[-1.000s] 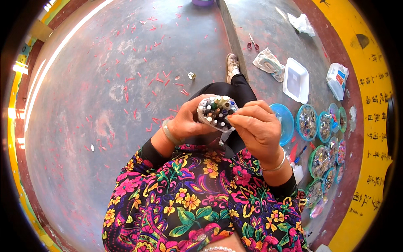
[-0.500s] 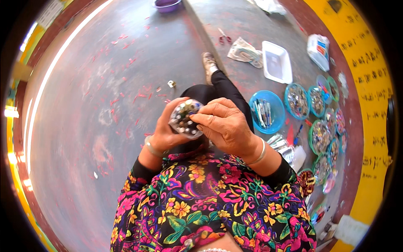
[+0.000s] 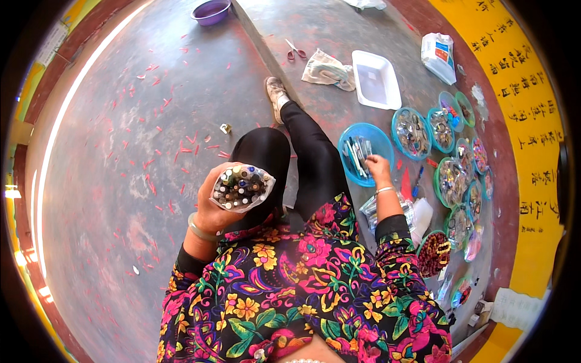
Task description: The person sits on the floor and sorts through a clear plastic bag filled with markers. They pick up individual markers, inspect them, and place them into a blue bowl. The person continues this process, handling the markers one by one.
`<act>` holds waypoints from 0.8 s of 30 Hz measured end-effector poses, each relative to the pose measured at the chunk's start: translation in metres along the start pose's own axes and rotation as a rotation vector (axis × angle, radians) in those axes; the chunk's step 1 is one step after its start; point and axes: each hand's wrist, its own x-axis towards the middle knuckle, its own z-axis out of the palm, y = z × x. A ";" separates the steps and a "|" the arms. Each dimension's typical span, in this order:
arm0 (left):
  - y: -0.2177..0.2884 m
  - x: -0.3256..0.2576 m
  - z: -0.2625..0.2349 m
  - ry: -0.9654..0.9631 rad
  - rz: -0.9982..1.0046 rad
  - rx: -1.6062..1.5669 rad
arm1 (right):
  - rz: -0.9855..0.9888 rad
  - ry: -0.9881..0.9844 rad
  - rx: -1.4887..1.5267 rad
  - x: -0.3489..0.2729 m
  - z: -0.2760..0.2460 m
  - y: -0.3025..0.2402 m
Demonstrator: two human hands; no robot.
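While a bundle (image 3: 241, 187) of small capped tubes, wrapped in clear plastic, is held upright at centre frame, it is clasped from below by the left hand (image 3: 213, 209), whose fingers are closed round its wrap. The right hand (image 3: 379, 170) is stretched to the right of centre, to the rim of a blue dish (image 3: 365, 153) in which several loose tubes lie; its fingers are bent onto the dish's contents, but whether a tube is pinched between them cannot be told.

As far as can be judged, the bundle is largely filled: roughly two dozen tube ends are seen packed tight, though an exact count cannot be made. About half a dozen tubes are left in the dish, so some gathering seems to remain.

On the floor (image 3: 109, 157), at the right of the frame, about ten further round dishes (image 3: 413, 132) of small mixed items are ranged in a curving row. One white tray (image 3: 376, 79) and one crumpled cloth (image 3: 327, 69) are seen at upper centre, with one pair of scissors (image 3: 295, 51) beside the cloth. One purple bowl (image 3: 211, 11) is placed at the top edge, and one white packet (image 3: 439, 56) at upper right. Many red scraps are scattered over the upper left of the floor.
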 end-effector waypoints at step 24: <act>0.012 0.005 -0.003 -0.064 -0.096 -0.235 | 0.111 -0.220 -0.330 0.034 0.060 0.038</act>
